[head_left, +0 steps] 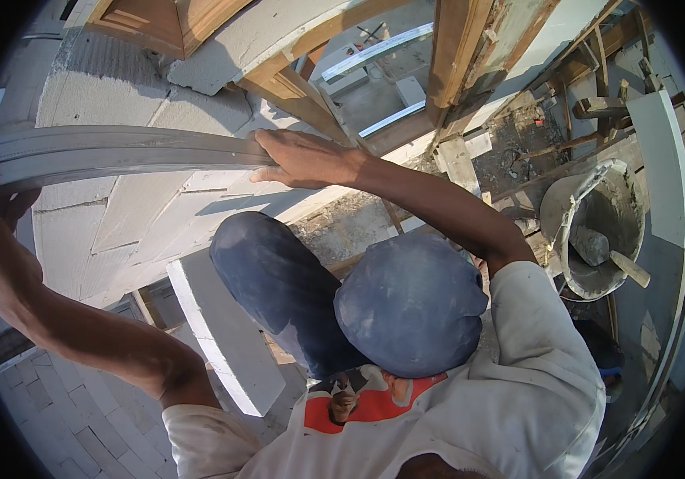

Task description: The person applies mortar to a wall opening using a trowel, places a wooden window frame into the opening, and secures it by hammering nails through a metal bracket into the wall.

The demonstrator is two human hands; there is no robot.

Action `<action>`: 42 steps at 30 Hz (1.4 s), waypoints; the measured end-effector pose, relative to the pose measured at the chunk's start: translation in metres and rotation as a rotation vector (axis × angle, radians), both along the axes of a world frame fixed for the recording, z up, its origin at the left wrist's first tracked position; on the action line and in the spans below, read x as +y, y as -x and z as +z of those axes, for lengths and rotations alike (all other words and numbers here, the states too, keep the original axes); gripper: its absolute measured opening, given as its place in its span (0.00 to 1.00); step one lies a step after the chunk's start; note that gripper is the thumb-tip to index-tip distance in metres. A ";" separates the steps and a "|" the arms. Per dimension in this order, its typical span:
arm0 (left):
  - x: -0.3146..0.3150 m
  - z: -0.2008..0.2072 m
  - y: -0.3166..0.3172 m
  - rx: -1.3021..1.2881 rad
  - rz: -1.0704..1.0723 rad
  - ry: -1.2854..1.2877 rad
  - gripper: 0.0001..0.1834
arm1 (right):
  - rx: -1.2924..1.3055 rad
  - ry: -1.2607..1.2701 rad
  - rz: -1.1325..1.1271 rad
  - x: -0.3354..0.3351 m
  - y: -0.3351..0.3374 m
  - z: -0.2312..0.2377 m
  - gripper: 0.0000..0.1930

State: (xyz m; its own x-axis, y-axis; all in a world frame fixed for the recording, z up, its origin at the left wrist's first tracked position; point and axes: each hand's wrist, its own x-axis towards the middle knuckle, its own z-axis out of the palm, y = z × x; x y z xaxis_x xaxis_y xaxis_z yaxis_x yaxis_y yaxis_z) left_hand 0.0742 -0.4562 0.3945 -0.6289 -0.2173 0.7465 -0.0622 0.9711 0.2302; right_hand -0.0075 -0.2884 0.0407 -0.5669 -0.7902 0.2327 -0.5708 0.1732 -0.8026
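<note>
- The right hand (298,157) lies palm down on the near end of a long grey straightedge (119,153), fingers spread a little and curled over its top edge, thumb tucked against its side.
- The left hand (3,199) is at the far left end of the same straightedge; only the wrist and part of the hand show, so I cannot tell how far it is closed.
- The straightedge lies flat across the upper face of a wall of pale grey blocks (111,231), running from its left edge toward its right corner.
- A bucket (566,207) streaked with mortar stands well apart to the right, a trowel (610,255) resting inside it.
- Both knees in dark blue trousers (278,279) are bent beside the wall.
</note>
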 end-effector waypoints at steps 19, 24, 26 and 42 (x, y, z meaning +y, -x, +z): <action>0.074 -0.301 0.073 -0.157 0.004 -0.342 0.22 | -0.685 0.093 -0.613 0.055 -0.056 -0.171 0.27; 0.072 -0.321 0.089 -0.134 0.005 -0.318 0.27 | -0.799 0.061 -0.583 0.067 -0.068 -0.178 0.25; 0.071 -0.327 0.095 -0.151 0.034 -0.360 0.27 | -0.789 0.046 -0.584 0.074 -0.073 -0.182 0.25; 0.080 -0.356 0.109 -0.149 0.052 -0.311 0.36 | -0.868 0.087 -0.626 0.089 -0.083 -0.202 0.23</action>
